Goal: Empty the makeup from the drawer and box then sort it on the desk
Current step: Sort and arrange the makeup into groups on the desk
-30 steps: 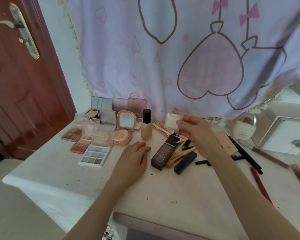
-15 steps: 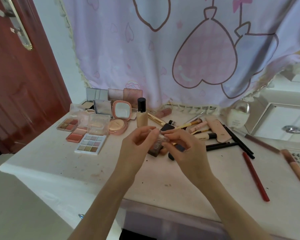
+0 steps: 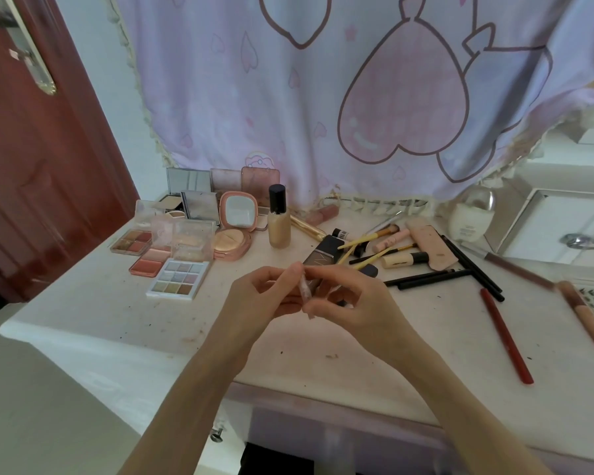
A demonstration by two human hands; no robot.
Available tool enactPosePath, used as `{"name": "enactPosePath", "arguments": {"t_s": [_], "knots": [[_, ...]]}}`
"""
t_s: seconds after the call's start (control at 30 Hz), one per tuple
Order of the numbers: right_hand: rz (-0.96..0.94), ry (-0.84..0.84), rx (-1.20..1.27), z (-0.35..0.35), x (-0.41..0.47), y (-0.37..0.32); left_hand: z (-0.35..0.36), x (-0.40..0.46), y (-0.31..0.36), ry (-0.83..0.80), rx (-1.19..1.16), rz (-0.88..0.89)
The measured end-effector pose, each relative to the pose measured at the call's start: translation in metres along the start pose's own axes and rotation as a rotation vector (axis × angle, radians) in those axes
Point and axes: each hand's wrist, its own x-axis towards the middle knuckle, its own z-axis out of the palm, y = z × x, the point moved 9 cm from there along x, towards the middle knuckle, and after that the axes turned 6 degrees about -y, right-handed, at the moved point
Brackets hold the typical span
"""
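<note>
Makeup is mostly out on the desk [image 3: 83, 323] already; the piece in play is a small clear-wrapped item [image 3: 305, 290] held above the desk's middle, between both hands. Nearest, the left hand [image 3: 259, 299] pinches its upper end from nine o'clock, while the right hand [image 3: 352, 299] pinches it from three o'clock, fingers curled around it. Its long axis runs roughly twelve to six, tilted slightly. What it is exactly I cannot tell.

Both hands are equally close, so either could set it down. Palettes [image 3: 179, 279] and compacts lie toward ten o'clock, nearer the left hand. Brushes and tubes [image 3: 391, 250] cluster toward one o'clock, pencils [image 3: 506, 335] toward three o'clock, nearer the right. A foundation bottle [image 3: 278, 217] stands upright at twelve o'clock, before the curtain [image 3: 323, 97].
</note>
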Motion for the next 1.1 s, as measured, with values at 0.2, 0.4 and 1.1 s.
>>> {"name": "enactPosePath", "arguments": {"t_s": [0.2,0.4,1.1], "knots": [[0.084,-0.036,0.023,0.007,-0.003,0.003,0.0,-0.004,-0.001,-0.029,0.075,-0.012],[0.357,0.048,0.788,0.004,-0.007,0.028,0.001,-0.014,0.036,-0.023,0.466,0.302],[0.535,-0.186,1.172,0.083,0.006,0.006,-0.042,-0.012,0.06,-0.259,0.619,0.314]]}}
